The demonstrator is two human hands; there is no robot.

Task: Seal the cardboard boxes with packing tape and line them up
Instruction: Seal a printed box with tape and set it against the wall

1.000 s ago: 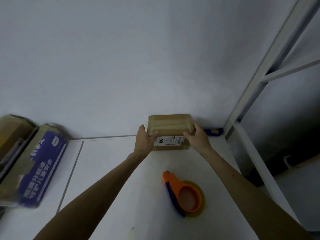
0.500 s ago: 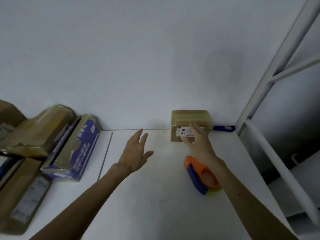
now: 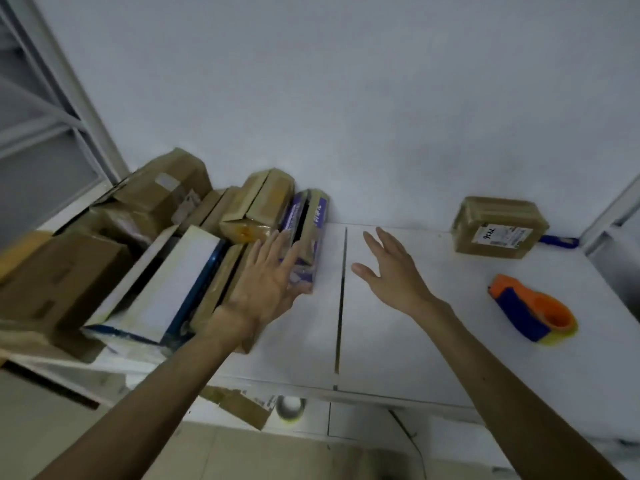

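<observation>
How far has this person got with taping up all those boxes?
Done: one taped box stands against the wall, right side. In hand: the purple-printed box at the pile's edge is being reached for, nothing held. Left: the piled boxes, several apparently with open flaps; the tape dispenser lies idle.

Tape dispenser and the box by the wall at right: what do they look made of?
Tape dispenser: seemingly moulded plastic, with a smooth orange and blue shell. Box: brown cardboard with a faint glossy sheen, possibly taped over; its white label looks like paper.
</observation>
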